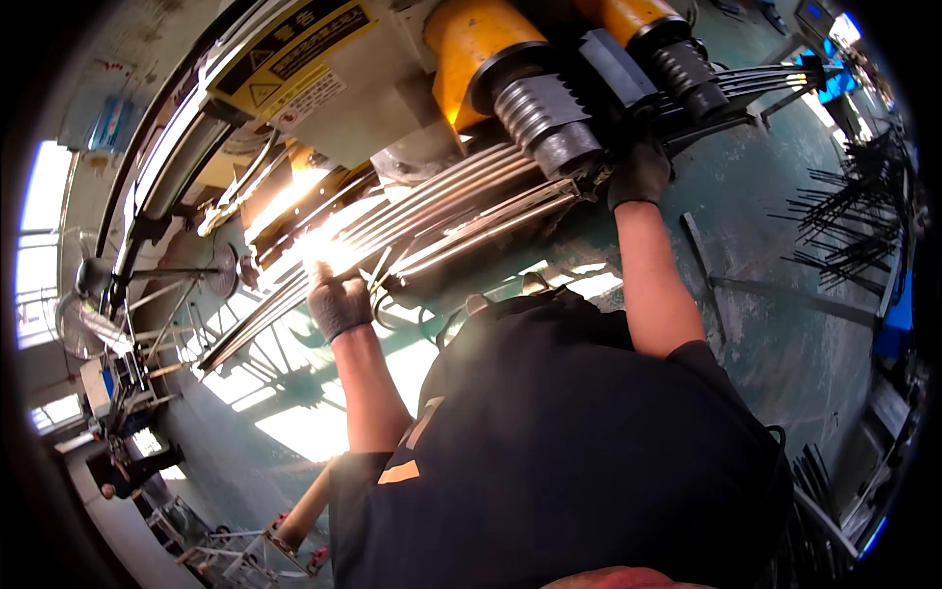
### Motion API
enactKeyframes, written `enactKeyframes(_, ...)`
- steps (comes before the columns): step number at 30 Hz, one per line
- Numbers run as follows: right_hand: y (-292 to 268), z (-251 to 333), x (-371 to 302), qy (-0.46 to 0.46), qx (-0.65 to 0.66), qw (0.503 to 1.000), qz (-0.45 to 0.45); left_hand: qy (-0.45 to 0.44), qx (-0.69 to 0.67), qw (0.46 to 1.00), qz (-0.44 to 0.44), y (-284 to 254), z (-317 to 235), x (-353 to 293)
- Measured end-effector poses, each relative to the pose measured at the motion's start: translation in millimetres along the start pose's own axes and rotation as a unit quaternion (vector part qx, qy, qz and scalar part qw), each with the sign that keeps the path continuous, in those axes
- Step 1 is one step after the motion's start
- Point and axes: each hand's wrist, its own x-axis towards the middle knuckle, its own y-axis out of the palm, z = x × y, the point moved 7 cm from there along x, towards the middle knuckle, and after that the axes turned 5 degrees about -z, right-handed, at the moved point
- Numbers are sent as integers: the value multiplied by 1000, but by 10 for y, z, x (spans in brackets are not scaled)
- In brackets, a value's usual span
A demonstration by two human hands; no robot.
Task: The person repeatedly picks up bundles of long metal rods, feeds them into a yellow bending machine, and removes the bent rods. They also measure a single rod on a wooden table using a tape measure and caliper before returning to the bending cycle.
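Observation:
My left hand (340, 306), in a dark grey glove, is at the near side of a bundle of long metal rods (461, 191). Its fingers curl in at one rod, partly washed out by glare. My right hand (640, 177), gloved too, reaches up to the rods' right end, just below the ridged dark metal cylinders of a machine (559, 113). Its fingers are lost in shadow there, so their grip is hidden. The rods slant from lower left to upper right along the machine's front.
Above the rods is the machine's cabinet (378, 108) with a yellow warning label. More dark rods (849, 211) lie stacked at the right. A standing fan (88, 304) is at the left. Farther back at lower left, a person (137, 473) in dark clothes is near a ladder-like frame (177, 520).

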Motion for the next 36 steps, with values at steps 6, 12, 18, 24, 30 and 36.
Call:
enactKeyframes(6,-504,-112,-140,7,51,998,22,-114,-238,964,34,40,-51,-106)
enactKeyframes(12,-1296,-490,-50,69,-1,997,-37,-82,-223,970,-44,-173,-123,124)
enactKeyframes(18,-1124,-340,-458,27,-170,982,-80,-57,-282,955,-69,-42,-117,-33)
enactKeyframes(24,-1309,-1235,-199,92,-331,939,1,-13,16,995,101,457,-58,-471)
enactKeyframes(30,-1315,-1439,-616,172,-241,952,81,-150,-354,914,128,-55,-323,-377)
enactKeyframes(36,-1978,-1734,-1173,163,-320,933,-9,-79,-262,962,6,-2060,-1235,398)
